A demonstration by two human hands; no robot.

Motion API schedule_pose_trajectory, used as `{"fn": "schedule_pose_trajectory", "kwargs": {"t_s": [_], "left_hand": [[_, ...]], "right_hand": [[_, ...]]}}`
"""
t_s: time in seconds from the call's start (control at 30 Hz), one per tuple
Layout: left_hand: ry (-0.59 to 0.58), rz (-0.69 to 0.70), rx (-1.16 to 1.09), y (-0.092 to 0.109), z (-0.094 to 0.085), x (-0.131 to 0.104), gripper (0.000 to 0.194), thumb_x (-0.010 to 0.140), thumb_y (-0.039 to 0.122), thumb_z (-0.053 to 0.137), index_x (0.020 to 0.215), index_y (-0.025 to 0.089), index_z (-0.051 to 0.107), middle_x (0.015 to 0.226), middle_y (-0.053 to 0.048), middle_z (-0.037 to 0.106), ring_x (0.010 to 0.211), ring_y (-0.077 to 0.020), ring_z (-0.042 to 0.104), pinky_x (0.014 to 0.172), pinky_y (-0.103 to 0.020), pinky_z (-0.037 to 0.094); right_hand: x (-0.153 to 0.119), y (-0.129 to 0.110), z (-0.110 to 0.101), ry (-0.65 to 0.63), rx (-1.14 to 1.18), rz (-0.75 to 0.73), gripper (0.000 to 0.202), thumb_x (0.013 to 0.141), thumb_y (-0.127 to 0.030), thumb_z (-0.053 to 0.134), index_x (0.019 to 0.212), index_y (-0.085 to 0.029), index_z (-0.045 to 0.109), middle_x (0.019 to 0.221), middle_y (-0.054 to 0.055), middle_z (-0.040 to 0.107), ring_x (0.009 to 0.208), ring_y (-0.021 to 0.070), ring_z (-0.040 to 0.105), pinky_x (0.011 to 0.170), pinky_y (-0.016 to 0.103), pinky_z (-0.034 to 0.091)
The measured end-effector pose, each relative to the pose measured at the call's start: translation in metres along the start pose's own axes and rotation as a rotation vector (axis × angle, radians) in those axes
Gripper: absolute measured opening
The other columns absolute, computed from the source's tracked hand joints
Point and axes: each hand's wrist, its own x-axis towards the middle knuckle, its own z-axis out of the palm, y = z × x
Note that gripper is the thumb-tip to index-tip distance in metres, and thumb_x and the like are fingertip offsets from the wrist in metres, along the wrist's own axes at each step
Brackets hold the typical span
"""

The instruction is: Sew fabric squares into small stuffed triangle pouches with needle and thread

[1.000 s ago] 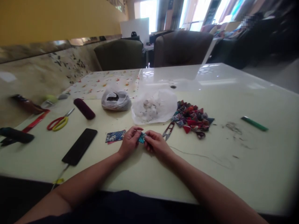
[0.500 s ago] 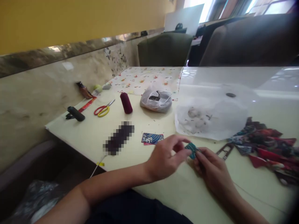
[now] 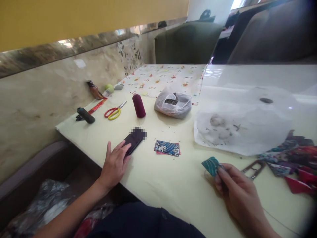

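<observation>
My left hand [image 3: 116,164] reaches over the near left table edge with its fingers spread, the fingertips on the lower end of a dark phone [image 3: 134,142]. Part of the phone's screen is blurred out. At the right, my right hand [image 3: 235,185] pinches a small teal patterned cloth piece [image 3: 210,166] between thumb and fingers, just above the table. A thin thread loops beside the cloth. Between the hands lie blue wave-patterned fabric pieces [image 3: 167,148] with a red layer under them. Thread snips [image 3: 254,169] lie just beyond my right hand.
Scissors [image 3: 115,111], a maroon thread cone [image 3: 139,106] and a dark spool [image 3: 86,115] are at the back left. A plastic bag of dark filling [image 3: 172,103] stands mid-table. White stuffing rests on a white sheet [image 3: 237,142]. Patterned cloth pieces [image 3: 300,177] heap at the right.
My left hand has let go of the teal cloth and moved left to the phone. My right hand still holds the cloth. The view has shifted slightly.
</observation>
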Motion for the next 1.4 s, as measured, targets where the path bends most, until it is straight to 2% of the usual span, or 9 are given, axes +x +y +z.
{"fn": "schedule_pose_trajectory", "kwargs": {"t_s": [0.17,0.27,0.47,0.6,0.77,0.9,1.03,1.2,1.4], "left_hand": [[0.015,-0.026,-0.022,0.014,-0.001,0.015,0.033,0.098,0.028,0.051,0.129,0.018,0.055,0.125,-0.013,0.07,0.124,-0.0298,0.061,0.119,-0.067,0.013],[0.082,-0.027,-0.223,0.045,-0.002,0.031,0.032,0.097,0.028,0.053,0.128,0.02,0.056,0.125,-0.012,0.068,0.122,-0.0271,0.06,0.119,-0.06,0.025],[-0.224,-0.012,-1.111,0.141,0.023,0.068,0.047,0.09,0.036,0.065,0.134,0.024,0.052,0.139,-0.015,0.053,0.115,-0.0249,0.06,0.09,-0.038,0.057],[-0.436,-0.126,-1.537,0.185,0.048,0.09,0.063,0.084,0.05,0.071,0.137,0.025,0.049,0.144,-0.017,0.046,0.122,-0.0292,0.055,0.092,-0.041,0.054],[-0.409,-0.07,-1.728,0.225,0.07,0.115,0.064,0.089,0.055,0.063,0.143,0.026,0.046,0.14,-0.015,0.053,0.122,-0.0258,0.055,0.103,-0.039,0.046],[-0.408,-0.311,-1.844,0.251,0.086,0.124,0.052,0.091,0.056,0.059,0.129,0.021,0.06,0.109,-0.009,0.066,0.085,-0.0171,0.066,0.076,-0.028,0.055],[-0.418,-0.646,-1.988,0.256,0.098,0.13,0.044,0.093,0.057,0.053,0.105,0.017,0.066,0.082,-0.003,0.063,0.047,-0.0081,0.049,0.045,-0.022,0.045],[-0.42,-0.994,-2.131,0.237,0.095,0.143,0.04,0.102,0.044,0.041,0.084,0.015,0.061,0.068,-0.002,0.057,0.055,-0.0118,0.057,0.052,-0.022,0.051],[-0.558,-1.145,-2.17,0.23,0.088,0.15,0.044,0.103,0.046,0.034,0.081,0.014,0.057,0.069,-0.004,0.06,0.054,-0.0125,0.058,0.05,-0.022,0.05]], "right_hand": [[0.0,0.001,-0.001,-0.009,-0.011,-0.008,0.032,0.081,-0.049,0.075,0.091,-0.022,0.063,0.061,-0.002,0.049,0.049,0.0077,0.041,0.042,0.018,0.03],[-0.004,0.0,0.004,-0.002,0.009,-0.004,0.032,0.08,-0.049,0.076,0.091,-0.022,0.063,0.06,-0.003,0.048,0.05,0.0074,0.041,0.043,0.017,0.03],[-0.011,-0.015,0.012,-0.069,0.233,0.082,0.036,0.07,-0.043,0.085,0.079,-0.018,0.061,0.056,-0.003,0.048,0.05,0.0066,0.043,0.046,0.017,0.035],[-0.01,-0.028,0.006,-0.139,0.448,0.155,0.041,0.065,-0.038,0.088,0.072,-0.018,0.053,0.052,-0.006,0.042,0.044,0.0053,0.038,0.042,0.018,0.029],[0.0,-0.031,-0.002,-0.219,0.576,0.166,0.042,0.067,-0.038,0.086,0.073,-0.019,0.049,0.049,-0.009,0.041,0.04,0.0048,0.034,0.039,0.018,0.025],[0.012,-0.025,-0.005,-0.232,0.582,0.148,0.046,0.066,-0.044,0.084,0.071,-0.02,0.045,0.047,-0.009,0.042,0.038,0.0053,0.034,0.037,0.018,0.024],[0.017,-0.017,-0.006,-0.268,0.443,0.112,0.038,0.075,-0.051,0.074,0.077,-0.018,0.054,0.052,-0.006,0.049,0.04,0.0068,0.04,0.038,0.019,0.029],[0.016,-0.015,-0.008,-0.094,-0.156,-0.319,0.021,0.089,-0.039,0.06,0.095,-0.018,0.064,0.081,0.003,0.063,0.066,0.0132,0.058,0.053,0.024,0.046],[0.011,-0.024,-0.011,0.069,-0.721,-0.956,0.021,0.094,-0.024,0.056,0.105,-0.025,0.074,0.11,0.01,0.062,0.108,0.0219,0.057,0.096,0.041,0.052]]}}
